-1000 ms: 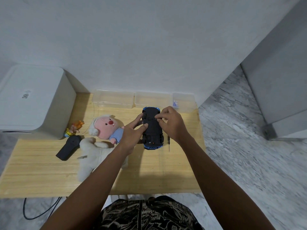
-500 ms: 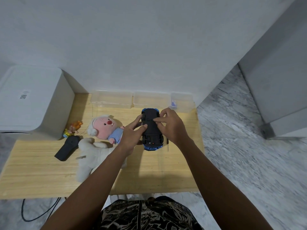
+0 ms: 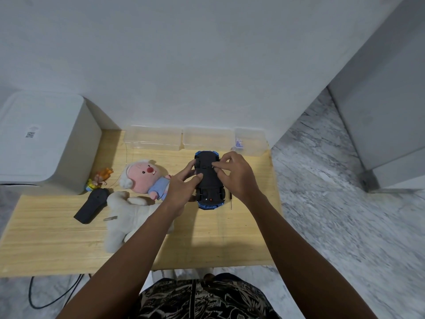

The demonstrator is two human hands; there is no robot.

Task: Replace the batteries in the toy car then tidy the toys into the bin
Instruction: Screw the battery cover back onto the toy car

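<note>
The left hand [image 3: 181,188] covers the nine-o'clock flank of the upturned blue toy car with a black underside [image 3: 208,178], and the right hand [image 3: 234,174] hides its three-o'clock edge; what the right fingertips pinch is too small to tell. The left forearm hides part of the white plush toy [image 3: 125,217]. The small purple item inside the clear plastic box [image 3: 251,140] at twelve o'clock is unreadable. The thin dark tool [image 3: 230,202] is half hidden by the right wrist.

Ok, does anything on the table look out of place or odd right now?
Only the car: it lies upside down, black underside up, between both hands. That fits battery work. The plush toys lie loose beside it, not yet tidied. Nothing looks spilled or broken.
</note>
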